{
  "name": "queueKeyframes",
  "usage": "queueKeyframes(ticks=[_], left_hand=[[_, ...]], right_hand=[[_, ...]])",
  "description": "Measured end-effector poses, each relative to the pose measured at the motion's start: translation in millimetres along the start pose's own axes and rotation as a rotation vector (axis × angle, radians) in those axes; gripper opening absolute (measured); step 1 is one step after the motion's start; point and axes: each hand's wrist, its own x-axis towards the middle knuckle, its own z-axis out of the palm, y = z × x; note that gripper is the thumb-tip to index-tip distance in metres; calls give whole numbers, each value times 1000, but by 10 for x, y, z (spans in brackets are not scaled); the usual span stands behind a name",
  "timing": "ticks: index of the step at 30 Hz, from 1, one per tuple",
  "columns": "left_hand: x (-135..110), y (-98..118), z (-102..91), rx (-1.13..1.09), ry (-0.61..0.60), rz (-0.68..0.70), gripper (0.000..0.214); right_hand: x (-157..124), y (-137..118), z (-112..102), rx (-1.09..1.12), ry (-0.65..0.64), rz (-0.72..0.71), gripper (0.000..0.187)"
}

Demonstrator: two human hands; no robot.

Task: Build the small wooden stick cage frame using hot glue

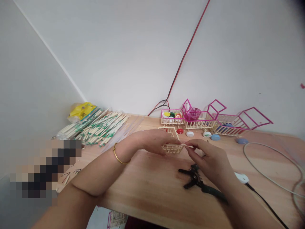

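My left hand [152, 141] is curled over a small box-like frame of pale wooden sticks [172, 148] that sits on the wooden table [147, 184], and grips its left side. My right hand [207, 156] pinches a thin wooden stick [187, 145] between thumb and fingers. The stick's tip rests on the top right edge of the frame. A gold bangle circles my left wrist.
Black pliers [194, 179] lie under my right wrist. Paper-wrapped chopsticks [102, 127] are piled at the back left beside a yellow bag [82, 110]. Stick-and-pink frames [214, 121] with bottle caps line the wall. White and black cables [274, 178] run at the right.
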Motion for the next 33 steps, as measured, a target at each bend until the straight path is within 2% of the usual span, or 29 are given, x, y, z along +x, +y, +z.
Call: queueKeyframes(ticks=[5, 10, 19, 33], left_hand=[[-7, -11, -2, -51, 10, 85, 60], [-7, -25, 4, -49, 2, 61, 60], [3, -46, 19, -31, 20, 100, 62], [10, -102, 51, -15, 42, 77, 58]], right_hand=[[16, 1, 3, 6, 50, -79, 9], [22, -12, 0, 31, 16, -82, 7], [24, -24, -7, 17, 22, -78, 8], [19, -9, 12, 3, 46, -103, 8]])
